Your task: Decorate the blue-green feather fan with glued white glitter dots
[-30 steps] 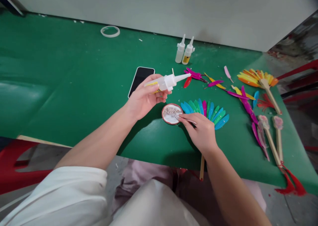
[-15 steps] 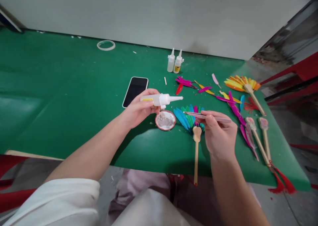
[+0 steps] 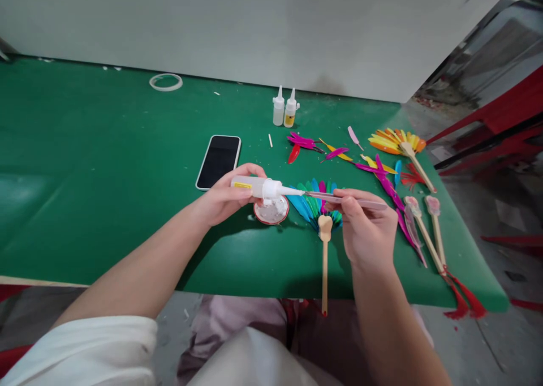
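My left hand is closed around a translucent glue bottle with a white cap and a yellow label, held sideways with its nozzle to the right. In my right hand is a pair of tweezers, pinched between thumb and fingers. The tweezer tips meet or nearly meet the nozzle tip; whether something tiny sits between them I cannot tell. Below the bottle lies a round white dish with a red rim, partly hidden. Under the tweezers a blue, green and magenta feather fan rests, its wooden handle reaching past the table edge.
A phone lies behind my left hand. Two glue bottles stand near the wall, a tape ring to their left. Loose feathers, a yellow fan and two wooden handles with red tassels lie on the right.
The bottle has lowered slightly, bringing its nozzle tip to the tweezer tips. The whole view has shifted a little, so the table's things appear further left.
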Demonstrator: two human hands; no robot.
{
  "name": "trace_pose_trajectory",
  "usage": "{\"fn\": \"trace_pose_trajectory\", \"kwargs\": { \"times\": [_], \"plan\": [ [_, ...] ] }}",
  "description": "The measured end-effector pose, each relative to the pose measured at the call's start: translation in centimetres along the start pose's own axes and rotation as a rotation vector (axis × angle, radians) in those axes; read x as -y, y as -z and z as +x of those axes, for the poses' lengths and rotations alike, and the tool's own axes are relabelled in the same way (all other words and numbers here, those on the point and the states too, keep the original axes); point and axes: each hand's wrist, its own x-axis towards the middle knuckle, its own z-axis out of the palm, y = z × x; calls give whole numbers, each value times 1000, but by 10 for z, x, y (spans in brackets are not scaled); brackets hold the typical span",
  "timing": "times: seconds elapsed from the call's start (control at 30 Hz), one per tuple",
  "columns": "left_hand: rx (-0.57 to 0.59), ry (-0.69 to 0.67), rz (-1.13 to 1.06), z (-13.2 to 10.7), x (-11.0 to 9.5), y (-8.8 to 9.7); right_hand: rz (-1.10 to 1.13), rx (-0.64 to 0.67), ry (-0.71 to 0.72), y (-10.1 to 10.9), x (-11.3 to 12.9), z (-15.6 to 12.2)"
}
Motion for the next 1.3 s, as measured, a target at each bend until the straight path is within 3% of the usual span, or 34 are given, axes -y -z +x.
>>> {"fn": "trace_pose_trajectory", "kwargs": {
  "times": [1.3],
  "plan": [
    [-5,15,20,-1,1,3,4,-18,31,1,3,1]
  ]
}}
